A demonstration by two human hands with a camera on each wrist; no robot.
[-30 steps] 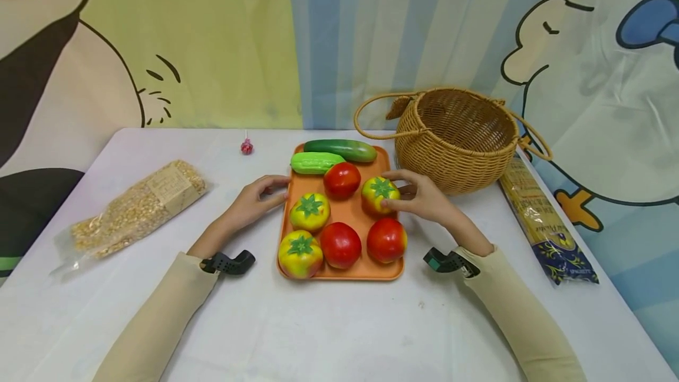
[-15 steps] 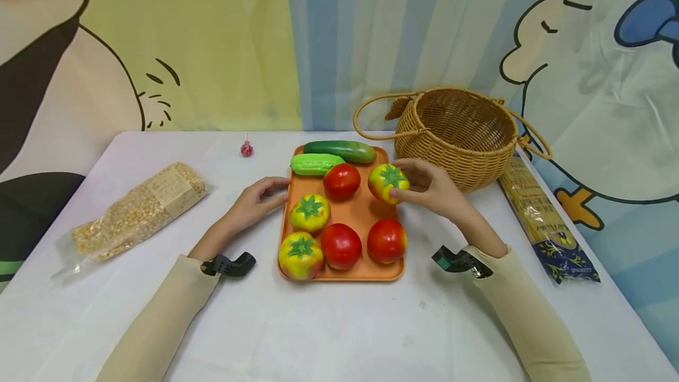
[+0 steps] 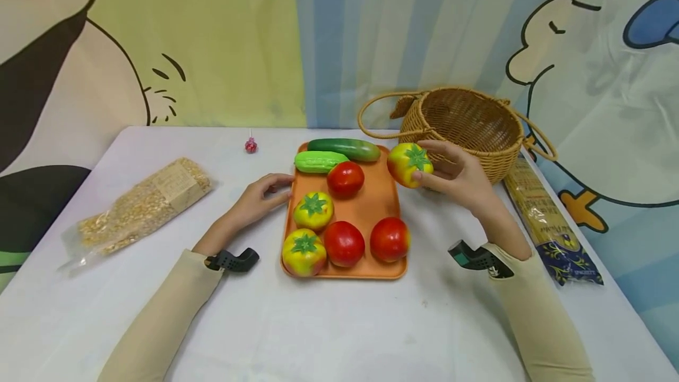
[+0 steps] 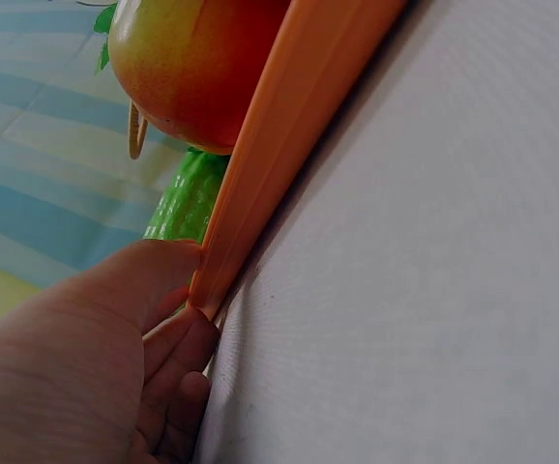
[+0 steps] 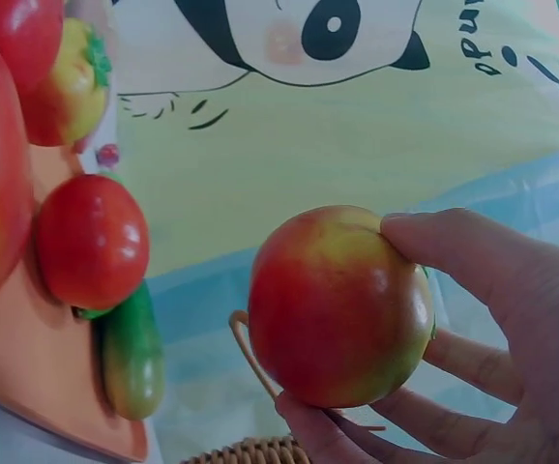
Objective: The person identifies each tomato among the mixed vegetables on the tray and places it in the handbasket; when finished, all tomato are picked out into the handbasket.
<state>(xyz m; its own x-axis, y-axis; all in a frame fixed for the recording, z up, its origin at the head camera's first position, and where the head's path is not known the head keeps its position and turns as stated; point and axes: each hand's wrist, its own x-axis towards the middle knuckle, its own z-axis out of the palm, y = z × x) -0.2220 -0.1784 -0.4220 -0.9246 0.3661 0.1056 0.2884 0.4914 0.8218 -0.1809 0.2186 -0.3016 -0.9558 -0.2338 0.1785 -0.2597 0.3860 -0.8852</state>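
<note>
My right hand (image 3: 458, 175) holds a yellow-red toy tomato (image 3: 409, 165) with a green leafy top, between thumb and fingers. It hangs above the table by the right edge of the orange tray (image 3: 378, 193), in front of the basket; the right wrist view shows its red underside. At the tray's left edge, my left hand (image 3: 260, 199) touches the outer wall with thumb and fingers. On the tray lie a dark green cucumber (image 3: 347, 149), a bright green cucumber-like vegetable (image 3: 320, 162), red tomatoes (image 3: 345, 243) and two yellow-green tomatoes (image 3: 313, 211).
A wicker basket (image 3: 467, 122) with looped handles stands at the back right. Beside it lies a spaghetti packet (image 3: 551, 223). To the left are a clear bag of corn kernels (image 3: 143, 208) and a small wrapped lollipop (image 3: 251, 145). Printed cloth hangs behind the table.
My right hand has lifted the yellow-red tomato off the tray and carried it right, toward the basket. My left hand stays at the tray's edge.
</note>
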